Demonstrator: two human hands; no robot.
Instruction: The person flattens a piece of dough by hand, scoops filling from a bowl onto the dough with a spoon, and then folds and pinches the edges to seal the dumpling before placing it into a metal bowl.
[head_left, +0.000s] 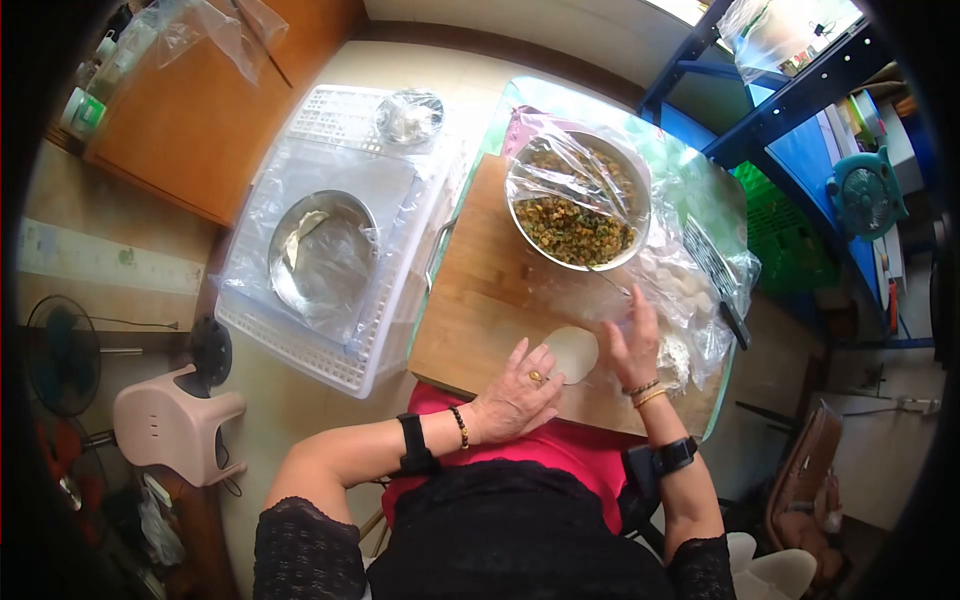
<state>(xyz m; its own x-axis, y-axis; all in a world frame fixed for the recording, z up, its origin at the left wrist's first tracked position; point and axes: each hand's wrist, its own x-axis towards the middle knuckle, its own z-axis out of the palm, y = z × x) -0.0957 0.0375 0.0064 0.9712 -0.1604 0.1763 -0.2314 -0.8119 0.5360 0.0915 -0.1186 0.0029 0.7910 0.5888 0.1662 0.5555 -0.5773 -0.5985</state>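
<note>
We are working over the glass-topped table (590,105), using the wooden board (470,315) as our surface. We are keeping the big bowl (645,190) at the board's far side, its chopped mixture (570,232) partly under clear film; we would do well to be holding that film back, so it is not dragging. Our left hand (515,393) is lying open, fingers spread, seemingly touching the near-left edge of the pale disc (574,352), which is resting flat on the board near us. Our right hand (637,343) is hovering open beside it, fingertips close to the spoon handle (612,284); we cannot tell whether they are touching. For good handling, we should be steadying the thin disc lightly with flat fingers, pressing little, keeping its rim smooth and dry, and lifting the spoon without scattering bits.

Counting downward in size, we are seeing one table, one white crate (360,385), one board, and three bowls: the big one, a steel bowl (283,285) and a small film-covered bowl (410,117). Then we are counting two hands, one black-handled slotted tool (712,265), one disc, one whitish piece (298,235) inside the steel bowl, and one spoon handle. Lumps under the right-hand film (690,285) are showing too unclearly for counting.
</note>
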